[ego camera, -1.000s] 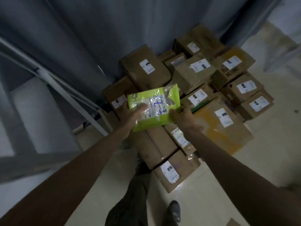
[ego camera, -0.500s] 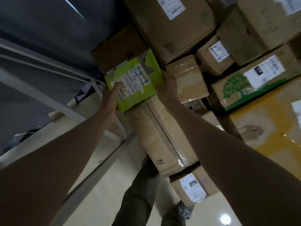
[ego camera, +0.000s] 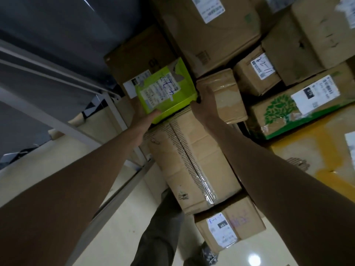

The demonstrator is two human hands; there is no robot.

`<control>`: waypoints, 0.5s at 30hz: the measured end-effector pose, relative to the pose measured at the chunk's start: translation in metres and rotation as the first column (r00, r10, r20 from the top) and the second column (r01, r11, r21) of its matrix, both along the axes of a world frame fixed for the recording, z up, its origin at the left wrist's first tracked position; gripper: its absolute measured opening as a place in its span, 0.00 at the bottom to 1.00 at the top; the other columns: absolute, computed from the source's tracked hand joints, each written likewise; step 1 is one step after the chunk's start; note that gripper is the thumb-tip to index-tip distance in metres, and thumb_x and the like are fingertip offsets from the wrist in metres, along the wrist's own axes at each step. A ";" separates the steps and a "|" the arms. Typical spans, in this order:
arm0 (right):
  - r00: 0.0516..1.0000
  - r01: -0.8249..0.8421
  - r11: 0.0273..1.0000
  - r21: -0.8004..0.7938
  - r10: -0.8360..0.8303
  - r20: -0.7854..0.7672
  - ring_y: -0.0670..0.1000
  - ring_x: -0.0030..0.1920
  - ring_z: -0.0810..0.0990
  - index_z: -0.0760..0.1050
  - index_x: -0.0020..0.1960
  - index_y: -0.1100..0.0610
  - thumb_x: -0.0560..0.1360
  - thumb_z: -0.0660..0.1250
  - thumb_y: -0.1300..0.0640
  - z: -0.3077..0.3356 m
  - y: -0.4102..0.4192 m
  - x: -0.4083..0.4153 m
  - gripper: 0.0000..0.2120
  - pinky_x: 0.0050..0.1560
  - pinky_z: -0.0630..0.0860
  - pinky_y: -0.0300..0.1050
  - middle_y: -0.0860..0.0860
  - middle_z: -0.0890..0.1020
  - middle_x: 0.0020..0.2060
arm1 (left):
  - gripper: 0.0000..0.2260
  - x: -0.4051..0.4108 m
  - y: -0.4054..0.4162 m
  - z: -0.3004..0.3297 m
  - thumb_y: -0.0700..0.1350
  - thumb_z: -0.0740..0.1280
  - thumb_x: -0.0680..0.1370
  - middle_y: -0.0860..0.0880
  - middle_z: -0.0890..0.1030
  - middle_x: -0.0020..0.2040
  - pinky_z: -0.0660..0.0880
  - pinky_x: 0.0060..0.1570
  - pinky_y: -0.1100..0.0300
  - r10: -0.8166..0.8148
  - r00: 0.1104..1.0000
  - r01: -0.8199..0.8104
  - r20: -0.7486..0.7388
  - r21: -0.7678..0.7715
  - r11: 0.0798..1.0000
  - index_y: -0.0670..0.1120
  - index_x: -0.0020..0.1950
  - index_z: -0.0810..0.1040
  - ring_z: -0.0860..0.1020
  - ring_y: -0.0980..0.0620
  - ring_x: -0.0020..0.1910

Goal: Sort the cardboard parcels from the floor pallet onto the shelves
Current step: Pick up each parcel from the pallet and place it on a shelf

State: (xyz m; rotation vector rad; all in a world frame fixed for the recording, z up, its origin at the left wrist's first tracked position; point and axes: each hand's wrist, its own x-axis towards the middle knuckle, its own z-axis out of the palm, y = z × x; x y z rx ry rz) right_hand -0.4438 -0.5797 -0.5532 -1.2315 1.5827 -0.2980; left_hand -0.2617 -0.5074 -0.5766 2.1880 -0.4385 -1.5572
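Green parcel [ego camera: 165, 91] between left hand [ego camera: 143, 117] and right hand [ego camera: 204, 104], above cardboard boxes [ego camera: 192, 160].

A dark grey curtain [ego camera: 57, 35] hangs across the upper left. Below it runs a pale grey metal shelf frame [ego camera: 80, 127], its bars slanting across a glossy cream floor [ego camera: 115, 237]. On the floor near the lower edge glares a round white light reflection [ego camera: 254, 260]
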 end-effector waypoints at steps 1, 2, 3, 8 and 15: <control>1.000 0.003 1.000 -0.011 -0.003 -0.022 0.59 0.70 0.69 0.70 0.72 0.64 0.74 0.62 0.71 0.010 0.002 -0.004 0.26 0.66 0.64 0.40 0.62 0.69 0.71 | 0.39 -0.004 0.003 0.007 0.51 0.70 0.79 0.50 0.63 0.79 0.65 0.70 0.54 0.002 0.999 -0.002 0.035 -0.012 1.000 0.56 0.83 0.50 0.65 0.47 0.76; 0.999 0.007 1.000 -0.026 -0.008 -0.036 0.58 0.72 0.67 0.69 0.73 0.64 0.75 0.63 0.70 0.021 0.006 -0.007 0.25 0.67 0.61 0.38 0.62 0.67 0.72 | 0.38 -0.008 0.006 0.014 0.50 0.70 0.80 0.50 0.63 0.79 0.65 0.67 0.56 -0.001 0.998 0.003 0.069 -0.030 1.000 0.55 0.83 0.51 0.65 0.47 0.75; 0.999 0.006 0.999 -0.047 -0.008 -0.036 0.58 0.73 0.66 0.68 0.73 0.64 0.76 0.65 0.69 0.033 0.011 -0.011 0.26 0.66 0.60 0.36 0.61 0.66 0.73 | 0.36 -0.011 0.009 0.023 0.48 0.70 0.80 0.50 0.64 0.79 0.64 0.66 0.58 -0.015 0.996 0.020 0.089 -0.046 0.999 0.55 0.83 0.52 0.66 0.48 0.75; 0.998 -0.062 0.990 -0.124 0.062 -0.007 0.55 0.74 0.64 0.73 0.71 0.60 0.74 0.70 0.67 0.106 0.037 -0.044 0.25 0.56 0.59 0.28 0.59 0.66 0.73 | 0.34 -0.033 0.016 0.092 0.52 0.70 0.79 0.47 0.63 0.79 0.65 0.68 0.56 -0.124 0.990 0.129 0.063 -0.076 0.989 0.51 0.81 0.58 0.64 0.47 0.76; 0.978 -0.206 0.940 -0.273 0.208 -0.024 0.60 0.65 0.77 0.75 0.69 0.63 0.76 0.70 0.66 0.256 0.100 -0.118 0.21 0.61 0.72 0.41 0.61 0.79 0.63 | 0.30 -0.090 0.067 0.248 0.46 0.75 0.76 0.48 0.72 0.72 0.70 0.65 0.58 -0.250 0.952 0.298 0.178 -0.345 0.890 0.48 0.76 0.68 0.72 0.49 0.69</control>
